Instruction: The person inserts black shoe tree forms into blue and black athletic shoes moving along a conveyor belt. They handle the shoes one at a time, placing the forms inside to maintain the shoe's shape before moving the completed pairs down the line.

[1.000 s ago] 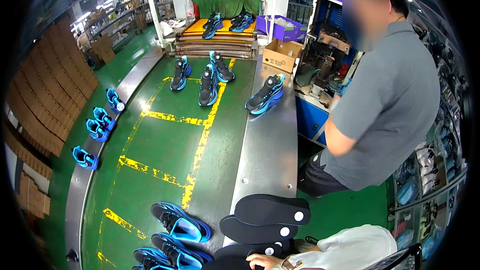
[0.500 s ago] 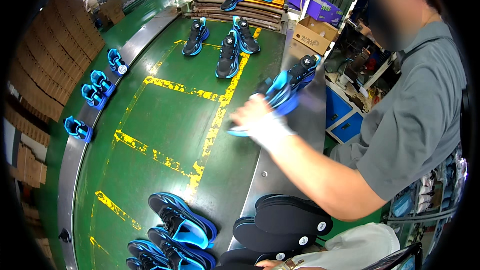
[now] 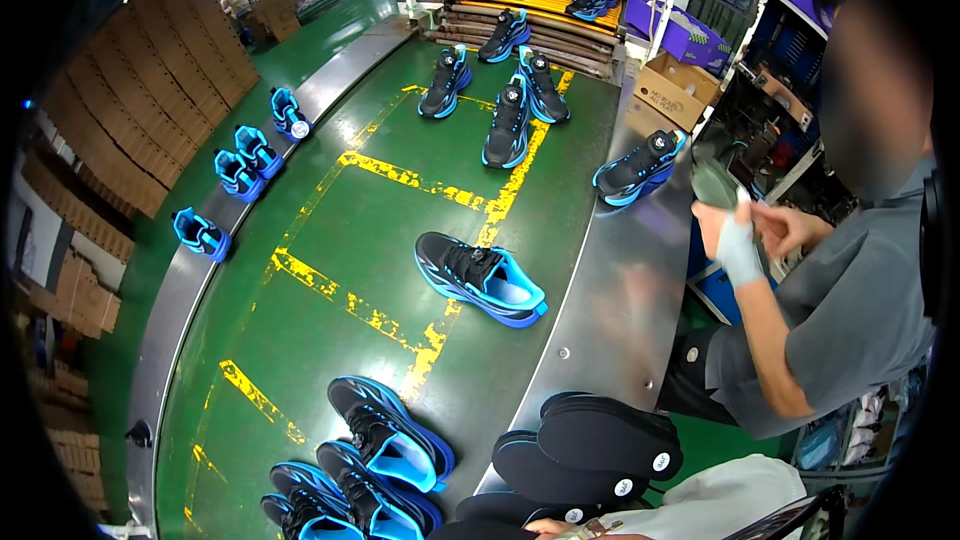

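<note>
Only a sliver of my right hand (image 3: 545,528) shows at the bottom edge, with a band at the wrist and a white sleeve (image 3: 720,500) behind it. It lies by the lowest of a stack of black insoles (image 3: 600,440) on the steel side rail (image 3: 620,320); its grip is hidden. My left hand is out of view. Several black-and-blue sneakers (image 3: 390,445) sit close by on the green belt (image 3: 330,360). One more sneaker (image 3: 480,280) lies alone mid-belt.
A co-worker in a grey shirt stands at the right, both hands (image 3: 745,230) on a grey insole. Another sneaker (image 3: 637,168) rests by the rail, more sneakers (image 3: 505,120) farther up. Small blue shoes (image 3: 240,170) line the left rail beside cardboard stacks (image 3: 110,130).
The co-worker reached over the belt with a sneaker, left it mid-belt, and drew both hands back to an insole. My view has tilted down slightly.
</note>
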Demonstrator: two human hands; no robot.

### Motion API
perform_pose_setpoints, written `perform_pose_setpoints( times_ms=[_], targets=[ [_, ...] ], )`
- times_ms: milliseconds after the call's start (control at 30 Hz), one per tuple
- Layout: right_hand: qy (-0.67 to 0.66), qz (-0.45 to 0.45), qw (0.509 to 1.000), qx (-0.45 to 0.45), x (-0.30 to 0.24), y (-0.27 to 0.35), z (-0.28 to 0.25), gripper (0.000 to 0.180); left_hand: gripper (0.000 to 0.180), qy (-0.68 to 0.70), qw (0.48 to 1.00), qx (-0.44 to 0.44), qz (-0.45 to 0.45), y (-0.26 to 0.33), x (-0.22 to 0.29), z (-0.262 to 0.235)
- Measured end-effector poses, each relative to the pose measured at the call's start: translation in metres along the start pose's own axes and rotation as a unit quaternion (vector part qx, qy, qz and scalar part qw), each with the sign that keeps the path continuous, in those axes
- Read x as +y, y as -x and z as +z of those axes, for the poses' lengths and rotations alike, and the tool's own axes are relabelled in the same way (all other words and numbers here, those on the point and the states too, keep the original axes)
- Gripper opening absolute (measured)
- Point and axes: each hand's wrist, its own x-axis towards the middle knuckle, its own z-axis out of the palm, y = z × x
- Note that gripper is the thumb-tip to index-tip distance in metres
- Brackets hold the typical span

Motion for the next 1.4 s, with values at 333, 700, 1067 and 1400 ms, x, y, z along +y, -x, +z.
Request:
perform_pose_setpoints(
  times_ms=[333, 700, 1067, 1400],
  targets=[
    [-0.180, 0.079, 0.978, -0.074, -0.038, 0.112, 0.052, 0.016, 0.065, -0.007, 1.000, 0.012, 0.019, -0.019, 0.021, -0.003],
    [-0.205, 0.093, 0.973, -0.045, -0.036, 0.122, 0.049, 0.016, 0.067, -0.023, 0.999, 0.015, 0.039, -0.043, 0.047, -0.007],
    [-0.224, 0.086, 0.969, -0.054, -0.035, 0.119, 0.056, 0.018, 0.069, -0.031, 0.999, 0.012, 0.030, -0.053, 0.055, -0.008],
    [-0.240, 0.086, 0.965, -0.057, -0.028, 0.117, 0.058, 0.021, 0.071, -0.040, 0.999, 0.013, 0.029, -0.067, 0.066, -0.012]
  ],
)
